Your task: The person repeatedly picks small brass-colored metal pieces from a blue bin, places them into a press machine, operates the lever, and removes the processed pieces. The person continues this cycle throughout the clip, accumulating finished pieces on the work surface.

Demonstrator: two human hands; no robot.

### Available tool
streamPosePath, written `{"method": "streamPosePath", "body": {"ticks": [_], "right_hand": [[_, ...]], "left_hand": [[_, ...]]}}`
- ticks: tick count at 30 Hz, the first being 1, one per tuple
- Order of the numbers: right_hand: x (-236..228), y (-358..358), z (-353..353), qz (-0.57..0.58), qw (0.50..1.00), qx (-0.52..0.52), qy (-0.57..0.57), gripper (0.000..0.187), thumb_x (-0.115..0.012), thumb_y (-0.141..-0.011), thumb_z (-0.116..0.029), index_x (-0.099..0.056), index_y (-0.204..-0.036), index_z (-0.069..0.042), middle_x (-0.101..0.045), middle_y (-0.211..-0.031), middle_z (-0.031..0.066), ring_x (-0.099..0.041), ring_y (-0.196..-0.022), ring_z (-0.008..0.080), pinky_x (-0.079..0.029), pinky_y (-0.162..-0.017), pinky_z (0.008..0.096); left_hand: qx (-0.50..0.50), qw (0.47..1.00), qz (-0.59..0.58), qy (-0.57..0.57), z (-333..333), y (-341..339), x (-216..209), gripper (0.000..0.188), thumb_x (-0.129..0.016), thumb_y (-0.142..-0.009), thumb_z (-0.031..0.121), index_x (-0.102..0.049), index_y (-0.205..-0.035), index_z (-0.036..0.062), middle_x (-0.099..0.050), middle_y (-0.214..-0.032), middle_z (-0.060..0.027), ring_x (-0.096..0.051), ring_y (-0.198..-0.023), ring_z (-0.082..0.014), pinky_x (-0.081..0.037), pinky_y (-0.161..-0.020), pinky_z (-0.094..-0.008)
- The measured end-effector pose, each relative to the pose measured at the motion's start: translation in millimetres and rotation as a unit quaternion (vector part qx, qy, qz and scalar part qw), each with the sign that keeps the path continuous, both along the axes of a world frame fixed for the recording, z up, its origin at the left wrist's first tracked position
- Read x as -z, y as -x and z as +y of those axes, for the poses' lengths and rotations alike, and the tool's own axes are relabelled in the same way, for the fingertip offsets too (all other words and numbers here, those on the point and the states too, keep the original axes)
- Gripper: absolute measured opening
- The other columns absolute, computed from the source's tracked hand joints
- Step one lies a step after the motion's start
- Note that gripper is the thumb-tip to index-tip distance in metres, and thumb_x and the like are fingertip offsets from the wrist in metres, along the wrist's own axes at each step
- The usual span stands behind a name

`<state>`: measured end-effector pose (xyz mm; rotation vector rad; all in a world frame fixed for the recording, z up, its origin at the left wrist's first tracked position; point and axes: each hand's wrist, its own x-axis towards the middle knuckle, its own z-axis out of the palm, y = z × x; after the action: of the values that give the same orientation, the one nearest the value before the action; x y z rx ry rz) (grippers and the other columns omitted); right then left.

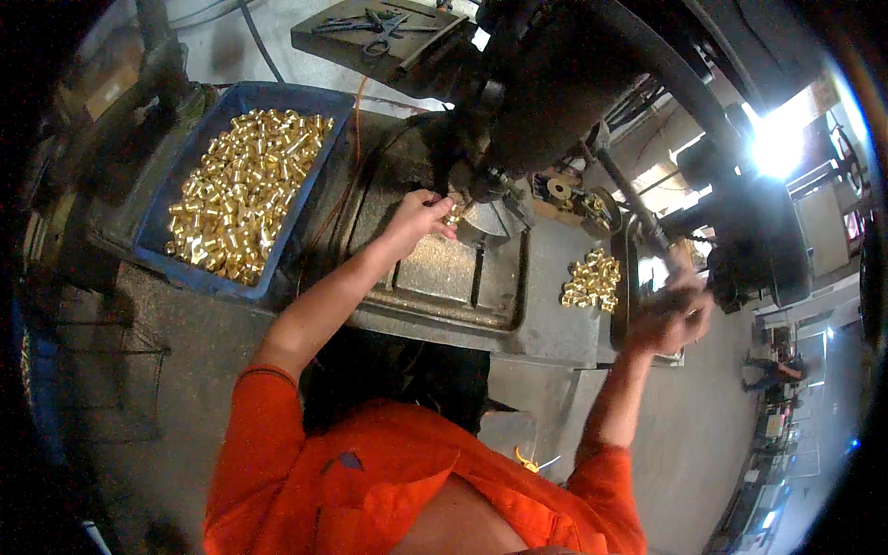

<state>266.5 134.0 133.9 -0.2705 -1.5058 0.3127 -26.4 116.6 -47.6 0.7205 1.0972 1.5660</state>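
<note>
My left hand (421, 224) pinches a small brass fitting (454, 215) under the spindle of a dark drill press (546, 102). Just beside those fingers, the fitting's lower end and its seat are hard to make out. My right hand (673, 313) is wrapped round the end of the press's long lever (636, 199), off to the right. Metal chips lie scattered on the machine's grooved table (427, 277) below my left hand.
A blue bin (190, 275) full of brass fittings stands at the left. Right of the table lies a smaller pile of brass fittings (592, 280), with a box of metal parts (560, 194) behind it. Pliers (379, 42) rest on a tray at the back.
</note>
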Motion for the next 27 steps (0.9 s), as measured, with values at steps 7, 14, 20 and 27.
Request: {"method": "streamPosePath", "body": {"ticks": [7,14,20,27], "right_hand": [[-153.0,9.0,74.5,-0.123,0.987,0.048,0.088,0.011,-0.051,-0.083,-0.009,-0.057,-0.081,0.0,-0.056,-0.074,0.0036,-0.05,-0.063,0.0128,-0.039,-0.055,0.026],[-116.1,12.6,65.9,-0.022,0.993,-0.078,0.08,0.012,-0.052,-0.082,-0.011,-0.053,-0.079,0.0,-0.056,-0.075,0.0068,-0.048,-0.062,0.0141,-0.04,-0.063,0.0248],[-20.9,8.0,5.2,-0.007,0.999,-0.003,-0.037,0.028,-0.05,-0.085,-0.017,-0.033,-0.065,-0.007,-0.051,-0.057,0.0133,-0.059,-0.073,0.0338,-0.037,-0.088,0.0598],[44.4,3.7,-8.9,0.054,0.995,-0.085,-0.019,0.03,-0.054,-0.077,-0.023,-0.032,-0.063,-0.009,-0.044,-0.062,0.0058,-0.055,-0.087,0.0366,-0.029,-0.095,0.0581]], "left_hand": [[-0.174,0.734,0.625,-0.199,-14.6,-12.2,-20.1,0.029,-0.064,-0.072,0.009,-0.055,-0.097,-0.0021,-0.059,-0.089,-0.0153,-0.059,-0.082,-0.031,-0.043,-0.083,-0.0443],[-0.16,0.632,0.711,-0.266,-17.6,-7.2,-13.1,0.028,-0.057,-0.068,0.002,-0.059,-0.096,0.0001,-0.057,-0.096,-0.013,-0.055,-0.091,-0.0278,-0.035,-0.093,-0.0464],[-0.138,0.636,0.709,-0.272,-17.7,-8.0,-17.7,0.025,-0.058,-0.068,0.002,-0.061,-0.093,-0.0001,-0.057,-0.094,-0.0126,-0.055,-0.089,-0.0269,-0.035,-0.092,-0.0462],[-0.131,0.643,0.699,-0.285,-15.9,-8.4,-17.6,0.024,-0.061,-0.069,0.004,-0.061,-0.092,0.0018,-0.058,-0.093,-0.012,-0.055,-0.09,-0.0271,-0.036,-0.092,-0.0456]]}}
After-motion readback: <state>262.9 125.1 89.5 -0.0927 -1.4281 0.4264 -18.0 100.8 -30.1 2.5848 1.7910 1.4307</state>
